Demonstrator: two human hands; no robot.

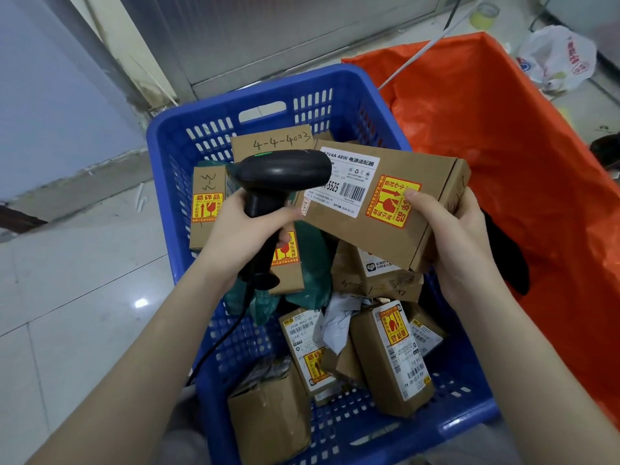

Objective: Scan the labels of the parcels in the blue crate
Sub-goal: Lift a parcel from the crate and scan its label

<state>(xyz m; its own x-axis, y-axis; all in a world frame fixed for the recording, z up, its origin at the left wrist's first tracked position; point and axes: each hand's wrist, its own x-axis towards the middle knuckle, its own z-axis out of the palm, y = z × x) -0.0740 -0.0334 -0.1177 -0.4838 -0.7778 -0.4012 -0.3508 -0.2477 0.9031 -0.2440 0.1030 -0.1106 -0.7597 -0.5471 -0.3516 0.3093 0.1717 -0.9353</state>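
Note:
A blue slatted crate (174, 152) holds several brown cardboard parcels with white labels and yellow fragile stickers, plus a green poly bag (312, 263). My left hand (245, 229) grips the handle of a black corded barcode scanner (281, 172), whose head overlaps the left edge of a label. My right hand (449, 226) holds a flat brown parcel (416, 236) above the crate, thumb on its yellow sticker. The parcel's white label (349, 186) with a barcode faces up beside the scanner head.
An orange sack (503, 135) lies open right of the crate, with a white cable across its edge. A white plastic bag (557, 58) and a tape roll (483, 15) sit on the floor behind. Tiled floor spreads to the left. A grey wall stands behind the crate.

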